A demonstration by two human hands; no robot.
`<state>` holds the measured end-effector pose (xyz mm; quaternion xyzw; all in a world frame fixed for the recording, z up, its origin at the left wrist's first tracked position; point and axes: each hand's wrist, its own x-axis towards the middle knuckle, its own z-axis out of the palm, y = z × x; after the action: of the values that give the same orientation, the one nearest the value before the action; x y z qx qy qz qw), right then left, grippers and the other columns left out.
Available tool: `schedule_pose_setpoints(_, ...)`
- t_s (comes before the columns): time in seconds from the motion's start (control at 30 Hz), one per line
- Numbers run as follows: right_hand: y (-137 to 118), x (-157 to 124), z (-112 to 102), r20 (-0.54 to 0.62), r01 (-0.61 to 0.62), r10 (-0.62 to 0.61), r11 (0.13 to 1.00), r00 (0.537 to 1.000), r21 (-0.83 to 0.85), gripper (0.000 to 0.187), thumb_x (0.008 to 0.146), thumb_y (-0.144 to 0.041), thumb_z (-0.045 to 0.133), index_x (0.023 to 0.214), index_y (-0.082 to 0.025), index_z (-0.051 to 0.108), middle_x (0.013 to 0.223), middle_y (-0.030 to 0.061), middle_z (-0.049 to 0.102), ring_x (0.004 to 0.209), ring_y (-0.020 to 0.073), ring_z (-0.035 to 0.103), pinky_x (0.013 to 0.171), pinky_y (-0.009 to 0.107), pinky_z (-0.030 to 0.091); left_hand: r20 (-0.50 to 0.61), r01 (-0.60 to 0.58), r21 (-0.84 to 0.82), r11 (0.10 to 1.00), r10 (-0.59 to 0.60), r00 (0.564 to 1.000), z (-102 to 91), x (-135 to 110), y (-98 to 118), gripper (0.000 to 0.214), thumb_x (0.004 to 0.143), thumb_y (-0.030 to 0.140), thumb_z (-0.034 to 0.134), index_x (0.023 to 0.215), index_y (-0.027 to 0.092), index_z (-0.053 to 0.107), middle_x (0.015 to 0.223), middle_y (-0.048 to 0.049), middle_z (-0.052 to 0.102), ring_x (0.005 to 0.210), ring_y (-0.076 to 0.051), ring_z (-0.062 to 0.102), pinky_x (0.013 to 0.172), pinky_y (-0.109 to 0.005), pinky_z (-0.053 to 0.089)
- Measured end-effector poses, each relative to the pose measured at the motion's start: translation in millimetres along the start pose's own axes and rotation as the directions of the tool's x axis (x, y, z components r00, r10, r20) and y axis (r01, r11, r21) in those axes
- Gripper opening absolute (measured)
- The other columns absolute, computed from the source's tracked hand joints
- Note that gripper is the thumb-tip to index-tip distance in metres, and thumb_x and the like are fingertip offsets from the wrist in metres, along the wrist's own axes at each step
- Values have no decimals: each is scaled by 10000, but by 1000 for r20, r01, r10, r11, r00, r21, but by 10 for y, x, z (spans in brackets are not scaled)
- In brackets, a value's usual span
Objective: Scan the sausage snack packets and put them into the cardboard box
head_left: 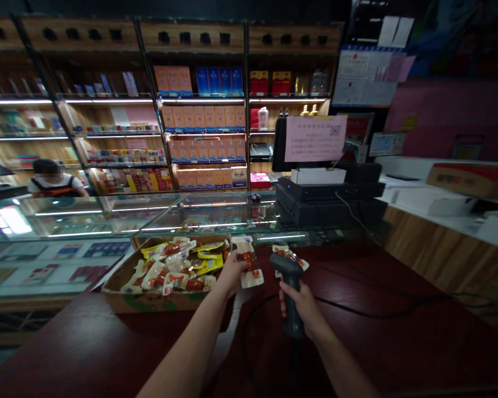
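Observation:
My left hand [231,271] is closed on a clear-and-white food packet [251,270] with reddish-brown contents, just right of an open cardboard box [149,303]. Inside that box lie several similar vacuum packets [153,275] and some yellow packets [209,262]. A dark barcode scanner [291,265] is gripped by its handle in my right hand [301,304], its head tilted up and to the left. Behind the scanner head, another packet [301,262] rests on the table, partly hidden.
The dark red table [357,342] carries a black cable [357,313] running right. Beyond stand a glass display counter [216,213] and a black register [327,207] with a pink sign [315,138]. A person [56,179] is at the far left, before stocked shelves [203,132].

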<state>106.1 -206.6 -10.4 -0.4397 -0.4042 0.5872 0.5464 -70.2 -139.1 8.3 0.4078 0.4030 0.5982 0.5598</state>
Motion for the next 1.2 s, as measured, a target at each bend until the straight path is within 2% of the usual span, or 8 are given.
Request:
schedule_pose_setpoints(0.23,-110,10,-490,-122,26,-23,999,992,19,478,604,-463,723,913,-171,504,490,-70,557,353,102,498,324,210,422,-172,134,-47,990,-140,975,514,684,-784,459,596,15,677,1019,124,534,700,-22,628,631,-151,633,662,-302,514)
schedule_pose_setpoints(0.4,-85,8,-631,-157,6,0,999,988,34,516,583,-490,718,916,-170,488,481,-68,560,346,103,496,312,206,412,-198,98,195,976,-59,978,647,907,-1078,486,679,78,660,1136,127,504,853,-73,658,779,-184,656,732,-314,513)
schedule_pose_setpoints(0.57,-55,9,-632,-144,0,6,999,990,40,502,585,-495,718,897,-176,488,482,-70,557,338,99,494,314,205,410,-25,-69,744,665,130,991,589,919,-1133,392,648,93,672,1027,140,585,1104,-127,627,1075,-232,570,936,-330,411)
schedule_pose_setpoints(0.8,59,-13,-514,-97,-18,23,998,995,54,500,585,-501,716,891,-176,490,487,-68,555,331,104,495,306,206,401,89,-199,885,420,266,960,582,682,-813,281,782,201,547,1038,125,633,1411,-171,384,1223,-257,475,1015,-332,357)
schedule_pose_setpoints(0.9,147,-21,-425,-63,-30,34,998,997,61,513,585,-499,717,907,-177,481,492,-71,553,335,101,489,301,203,400,176,-320,897,304,419,891,366,596,-438,327,769,202,547,1082,145,622,1374,-140,444,1264,-250,430,1046,-346,340)
schedule_pose_setpoints(1.0,199,-39,-287,-26,-38,40,997,999,69,517,588,-495,716,918,-179,472,495,-75,552,338,97,484,303,201,403,172,-300,939,165,530,830,-106,590,15,422,740,148,535,1160,154,568,1309,-125,515,1259,-240,433,1051,-366,335)
schedule_pose_setpoints(1.1,218,-71,-103,23,-39,38,997,999,66,495,612,-481,708,925,-178,473,511,-71,560,350,96,490,314,199,408,56,-88,995,47,470,881,-682,636,365,498,727,90,491,1223,133,512,1221,-153,579,1156,-245,529,974,-354,393)
schedule_pose_setpoints(1.2,262,-89,60,88,-23,17,997,996,72,466,640,-457,703,938,-173,485,516,-66,564,357,97,495,323,199,409,-27,59,993,-97,298,954,-1118,688,493,481,714,121,531,1194,87,530,1124,-216,617,1048,-299,591,867,-366,439)
